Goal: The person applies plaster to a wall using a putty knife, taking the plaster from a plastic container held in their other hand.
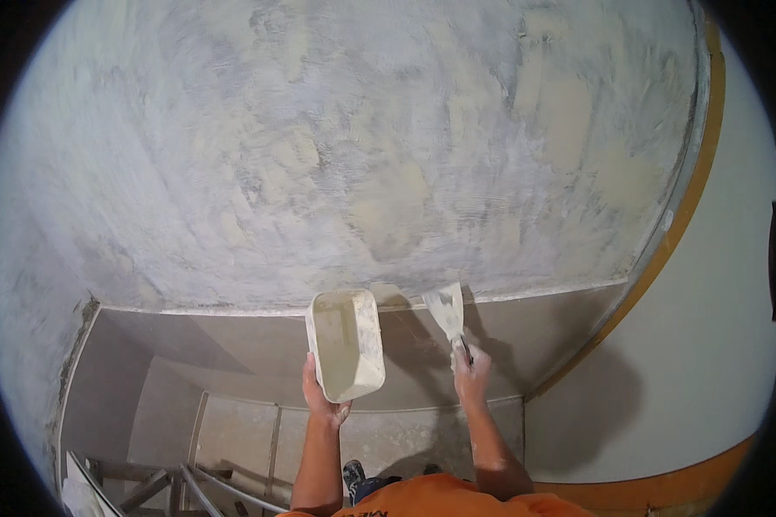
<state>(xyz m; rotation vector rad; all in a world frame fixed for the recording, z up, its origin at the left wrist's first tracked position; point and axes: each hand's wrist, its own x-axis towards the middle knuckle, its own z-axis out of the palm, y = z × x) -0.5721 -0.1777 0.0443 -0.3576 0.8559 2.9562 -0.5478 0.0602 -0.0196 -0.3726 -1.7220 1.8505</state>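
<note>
Plaster covers the wall (345, 146) in front of us, patchy grey-white with cream blotches, curving toward the rim of the view. We hold a white rectangular tub (347, 343) in our left hand (322, 392); the fingers are wrapped under its near end, gripping it, and its open mouth tilts toward the wall, its inside smeared pale. Our right hand (471, 372) is clenched around the dark handle of a putty knife (447, 312), whose broad metal blade points up and meets the wall's lower edge, right where the plastered surface ends at a pale horizontal line. Tub and knife sit just beside each other, apart, with the tub to the left.

Below that line we see a smooth beige tiled surface (233, 353) dropping away. An orange-brown trim (694, 185) runs down the right side of the plastered wall, with a plain white wall (716, 345) beyond it. At the bottom left, metal scaffold bars (190, 487) cross. Our orange shirt (444, 498) shows at the lower edge, and a dark shoe (353, 476) shows just above it between our forearms.
</note>
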